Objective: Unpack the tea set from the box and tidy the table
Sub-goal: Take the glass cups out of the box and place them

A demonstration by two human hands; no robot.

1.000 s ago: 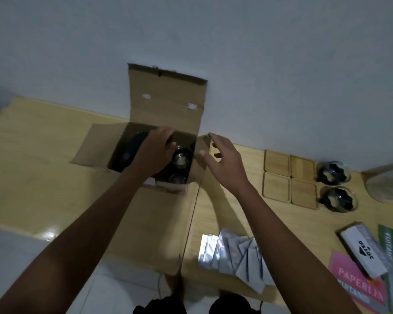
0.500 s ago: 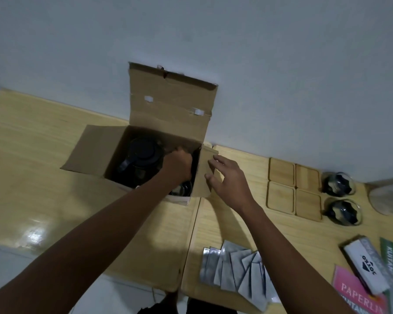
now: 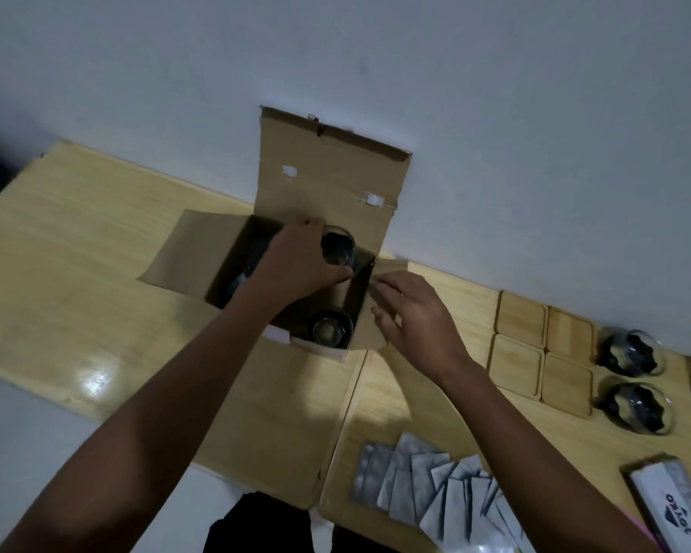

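Now, head view: a glass cup (image 3: 338, 249) held over the open cardboard box (image 3: 224, 265).
L hand (image 3: 296, 269) grips the cup w/ curled fingers; R hand (image 3: 419, 325), fingers straight, touches the box's right flap. Second cup (image 3: 330, 327), probably glass, sits inside, near corner.

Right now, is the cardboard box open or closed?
Open. The cardboard box has its back flap standing up, and a glass cup shows inside. The left hand grips another glass cup.
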